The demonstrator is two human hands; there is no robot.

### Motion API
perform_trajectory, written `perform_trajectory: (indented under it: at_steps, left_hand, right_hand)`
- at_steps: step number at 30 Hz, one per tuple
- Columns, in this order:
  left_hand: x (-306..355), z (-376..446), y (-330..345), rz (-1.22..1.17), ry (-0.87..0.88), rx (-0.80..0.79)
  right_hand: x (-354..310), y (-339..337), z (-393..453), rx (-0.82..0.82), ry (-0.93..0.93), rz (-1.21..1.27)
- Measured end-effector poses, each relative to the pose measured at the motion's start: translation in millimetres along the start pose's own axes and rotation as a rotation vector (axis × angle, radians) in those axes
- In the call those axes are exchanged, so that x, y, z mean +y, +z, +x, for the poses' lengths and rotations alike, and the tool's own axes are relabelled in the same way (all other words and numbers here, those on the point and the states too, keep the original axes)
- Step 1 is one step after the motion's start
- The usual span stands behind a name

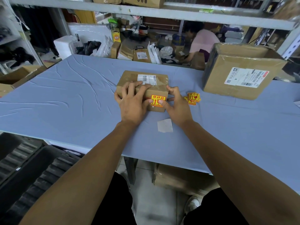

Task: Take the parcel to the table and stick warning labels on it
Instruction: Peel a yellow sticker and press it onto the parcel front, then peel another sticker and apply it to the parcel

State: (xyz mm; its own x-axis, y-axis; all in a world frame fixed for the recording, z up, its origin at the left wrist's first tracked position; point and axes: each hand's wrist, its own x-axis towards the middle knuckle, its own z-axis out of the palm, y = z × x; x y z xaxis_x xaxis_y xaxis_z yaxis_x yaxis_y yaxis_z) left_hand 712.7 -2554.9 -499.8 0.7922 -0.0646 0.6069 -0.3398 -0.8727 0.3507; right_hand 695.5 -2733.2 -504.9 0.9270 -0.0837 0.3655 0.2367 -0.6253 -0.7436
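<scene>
Two boxes on table: parcel (142,85), large box (240,73); one backing paper (165,125).

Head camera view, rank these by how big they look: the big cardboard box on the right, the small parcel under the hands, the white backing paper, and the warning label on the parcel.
1. big cardboard box
2. small parcel
3 and 4. white backing paper and warning label look alike; thumbs cover part of the label.

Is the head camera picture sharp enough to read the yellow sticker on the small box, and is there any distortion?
Head view: the warning sticker on the parcel is sharp, though the hands cover part of it; wide-angle bending curves the table edges and the shelf beam; lighting is soft and even.
</scene>
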Motion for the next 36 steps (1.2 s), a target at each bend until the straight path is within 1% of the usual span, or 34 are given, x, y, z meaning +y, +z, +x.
perform_trajectory:
  at_steps: [5, 10, 13, 16, 18, 21, 22, 24, 25, 26, 29, 30, 32, 36]
  left_hand:
    - [2, 1, 2, 0.027, -0.011, -0.039]
    - [1, 2, 4, -0.028, -0.022, 0.019]
    - [0, 0, 4, -0.054, -0.010, 0.033]
    - [-2, -4, 4, 0.001, 0.025, 0.015]
    - [-1, -9, 3, 0.067, 0.031, -0.047]
    - [7, -20, -6, 0.085, -0.002, -0.118]
    - [10, -25, -10, 0.073, -0.004, -0.119]
    - [12, -38, -19, 0.053, 0.025, -0.098]
    - [13, -44, -23, 0.047, 0.053, -0.112]
    - [14, -49, -26, 0.026, 0.077, -0.168]
    - [21, -62, -29, -0.058, 0.081, -0.491]
    - [23, -66, -29, -0.044, 0.080, -0.550]
    - [27, -70, -31, -0.029, 0.079, -0.581]
    - [45, -76, -34, -0.184, 0.061, -0.507]
  right_hand:
    - [2, -3, 5, -0.025, -0.009, -0.006]
    - [-1, 2, 0, 0.011, 0.002, 0.087]
    - [-3, 1, -2, 0.002, 0.012, 0.105]
    - [-6, -4, -5, -0.029, 0.000, 0.053]
    - [-6, -6, -10, -0.056, 0.003, -0.002]
    - [-1, -8, -24, -0.127, 0.057, -0.264]
    - [1, -10, -31, -0.123, 0.091, -0.266]
    - [-2, -16, -41, -0.088, 0.150, -0.144]
    - [-2, -19, -46, -0.083, 0.169, -0.099]
    - [-2, -22, -50, -0.091, 0.164, -0.089]
    - [-1, -27, -63, -0.169, 0.105, -0.184]
    - [0, -27, -67, -0.192, 0.070, -0.219]
    - [-2, -29, -72, -0.218, 0.016, -0.242]
    - [-12, -35, -81, -0.213, -0.010, -0.123]
